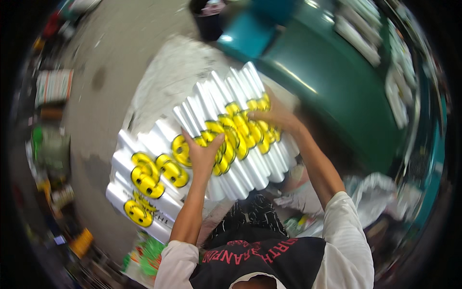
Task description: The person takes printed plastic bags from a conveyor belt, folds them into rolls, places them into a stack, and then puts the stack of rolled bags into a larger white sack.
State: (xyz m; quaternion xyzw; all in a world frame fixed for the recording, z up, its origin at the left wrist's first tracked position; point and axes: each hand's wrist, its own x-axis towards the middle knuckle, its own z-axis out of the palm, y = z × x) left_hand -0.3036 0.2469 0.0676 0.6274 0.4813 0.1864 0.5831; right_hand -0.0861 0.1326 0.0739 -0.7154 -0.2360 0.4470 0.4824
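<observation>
Stretching from eight to two o'clock, the bags [234, 139] run under the left hand [202, 153], spread wide mid-pile, with the right hand [278, 117] nearer two, grip too blurred to tell.

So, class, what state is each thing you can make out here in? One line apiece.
White smiley-printed sheets: rippled, overlapping
Left hand: on the sheets, thumb spread from finger, grip unclear
Right hand: at the sheets' far right side, blurred, grip unclear
Pale work surface: partly covered
Dark bin: open-topped, something pale inside
Clear plastic: crumpled
</observation>
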